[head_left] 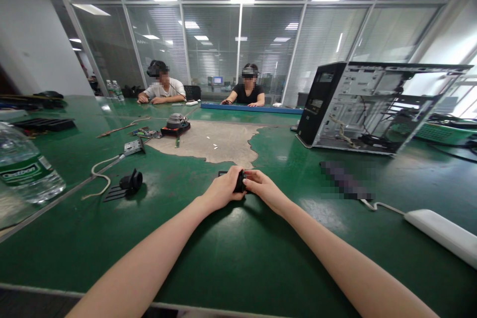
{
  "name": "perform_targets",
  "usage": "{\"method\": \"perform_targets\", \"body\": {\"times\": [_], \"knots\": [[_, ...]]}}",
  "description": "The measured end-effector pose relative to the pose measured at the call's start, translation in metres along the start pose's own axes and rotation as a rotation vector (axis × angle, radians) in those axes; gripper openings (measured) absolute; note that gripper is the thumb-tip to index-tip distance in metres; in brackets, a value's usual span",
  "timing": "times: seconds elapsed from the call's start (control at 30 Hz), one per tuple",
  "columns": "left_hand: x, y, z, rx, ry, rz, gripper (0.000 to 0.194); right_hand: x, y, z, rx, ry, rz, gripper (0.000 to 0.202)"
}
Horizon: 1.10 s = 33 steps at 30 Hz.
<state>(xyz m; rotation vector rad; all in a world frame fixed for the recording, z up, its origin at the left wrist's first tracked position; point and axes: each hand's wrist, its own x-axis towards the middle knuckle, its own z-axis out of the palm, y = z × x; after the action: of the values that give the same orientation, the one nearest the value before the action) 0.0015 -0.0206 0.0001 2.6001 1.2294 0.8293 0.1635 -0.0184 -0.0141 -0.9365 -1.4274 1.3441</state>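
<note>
Both hands meet over the middle of the green table point(231, 263). A small black part point(239, 183) with a rounded end sits between them, mostly covered by fingers. My left hand point(222, 190) is wrapped round its body from the left, thumb toward me. From the right, the bent fingertips of my right hand point(261, 185) pinch its near right end. A dark flat piece shows just behind my left knuckles; whether it joins the held part I cannot tell. Off to the left lies a black piece point(132, 183) with a round front and several thin prongs.
A water bottle point(28, 164) stands at the left. An open computer case point(346, 109) is at the right, near a white power strip point(443, 233) and its cord. Ahead lies a bare patch point(208, 141) with small parts. Two people sit at the far edge.
</note>
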Motion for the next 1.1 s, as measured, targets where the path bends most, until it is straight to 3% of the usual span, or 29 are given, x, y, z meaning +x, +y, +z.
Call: {"method": "perform_targets", "body": {"times": [0.2,0.33,0.53,0.77,0.9,1.1], "knots": [[0.000,-0.001,0.001,0.006,0.003,0.013,0.058,-0.005,-0.007,0.000,0.032,-0.081,-0.010,0.032],[0.000,0.000,-0.001,0.005,0.005,0.018,0.056,-0.005,-0.005,0.002,0.038,-0.050,-0.024,0.026],[0.000,0.001,-0.001,-0.009,-0.008,-0.012,0.057,0.000,0.000,0.001,0.016,-0.005,0.006,0.032],[0.000,0.001,0.000,0.016,-0.008,-0.010,0.058,-0.008,-0.014,0.002,0.022,-0.083,-0.013,0.033],[0.000,0.001,0.000,0.025,-0.002,-0.001,0.057,-0.008,-0.011,0.004,0.026,-0.031,-0.014,0.025],[0.000,0.000,0.000,0.030,0.008,0.015,0.057,-0.003,-0.006,0.001,-0.017,-0.017,0.006,0.031]]}}
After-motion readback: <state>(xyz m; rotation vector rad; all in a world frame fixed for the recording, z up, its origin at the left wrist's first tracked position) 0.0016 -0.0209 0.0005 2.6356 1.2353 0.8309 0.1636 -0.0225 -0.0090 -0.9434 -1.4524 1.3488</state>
